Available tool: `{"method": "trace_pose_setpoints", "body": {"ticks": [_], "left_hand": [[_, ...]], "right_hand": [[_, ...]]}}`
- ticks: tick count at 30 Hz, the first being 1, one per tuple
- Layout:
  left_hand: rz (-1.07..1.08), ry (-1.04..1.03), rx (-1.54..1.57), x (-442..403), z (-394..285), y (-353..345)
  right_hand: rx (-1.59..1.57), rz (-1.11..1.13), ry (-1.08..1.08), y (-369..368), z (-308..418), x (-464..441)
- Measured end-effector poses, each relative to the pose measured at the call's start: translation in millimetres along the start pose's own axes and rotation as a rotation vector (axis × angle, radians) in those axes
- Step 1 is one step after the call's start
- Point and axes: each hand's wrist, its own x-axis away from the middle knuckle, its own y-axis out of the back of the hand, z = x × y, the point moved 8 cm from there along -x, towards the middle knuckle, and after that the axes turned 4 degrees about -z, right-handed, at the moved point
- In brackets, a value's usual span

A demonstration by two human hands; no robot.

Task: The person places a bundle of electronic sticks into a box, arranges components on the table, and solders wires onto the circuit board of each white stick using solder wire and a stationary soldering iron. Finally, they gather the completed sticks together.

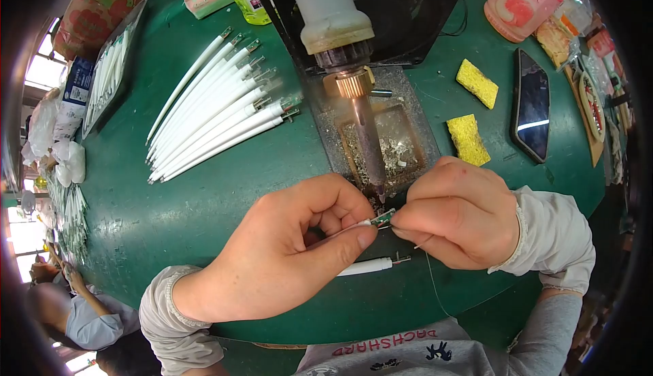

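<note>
Between thumb and forefinger the left hand (289, 243) pinches one white stick (366, 223), its single green circuit board (384, 217) jutting toward the right hand (462, 214), whose fingertips are pressed together on one thin wire (419, 245) at the board's end. Just beyond the meeting fingers points one soldering iron (366, 121), and on their nearer side lies a second stick (367, 266). Past the left hand fan roughly ten loose sticks (207, 114), overlapped too closely for an exact count, while beyond the right hand are two yellow sponges (469, 140), one phone (531, 107) and one pink cup (525, 3).
</note>
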Motion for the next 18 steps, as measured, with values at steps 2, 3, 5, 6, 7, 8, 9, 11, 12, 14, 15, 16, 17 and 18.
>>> {"method": "trace_pose_setpoints", "body": {"ticks": [2, 3, 5, 6, 7, 8, 9, 11, 12, 14, 15, 16, 17, 18], "left_hand": [[0.008, -0.052, -0.042, 0, -1, -1], [0.0, -0.052, -0.061, 0, -1, -1], [-0.009, -0.051, -0.077, 0, -1, -1], [-0.009, -0.036, -0.086, 0, -1, -1], [-0.008, -0.02, -0.095, 0, 0, -1], [-0.008, -0.018, -0.094, 1, -1, -2], [-0.016, 0.0, -0.086, 1, 0, -2], [-0.023, 0.019, -0.077, 0, 3, -1], [-0.027, -0.002, -0.101, 0, 4, -1], [-0.029, -0.023, -0.125, -1, 4, -1], [-0.025, -0.023, -0.127, -1, 4, -1], [-0.021, -0.024, -0.129, -1, 4, -2], [-0.02, -0.023, -0.128, -1, 4, -2], [-0.018, -0.024, -0.138, -1, 4, -1]], "right_hand": [[0.005, 0.033, 0.022, -1, -1, -1], [0.004, 0.034, 0.021, 0, -1, -2], [0.09, 0.048, 0.11, -1, 5, -3], [0.089, 0.049, 0.109, 0, 6, -4], [0.109, 0.08, 0.128, -1, 9, -5], [0.129, 0.111, 0.146, -3, 12, -5], [0.128, 0.112, 0.144, -3, 12, -4], [0.228, 0.119, 0.193, -6, 15, -3], [0.227, 0.12, 0.192, -7, 16, -2], [0.268, 0.166, 0.149, -13, 13, -2], [0.268, 0.166, 0.147, -13, 13, -3], [0.261, 0.168, 0.122, -13, 11, -4], [0.254, 0.171, 0.097, -12, 9, -5], [0.253, 0.171, 0.097, -13, 9, -5]]}}
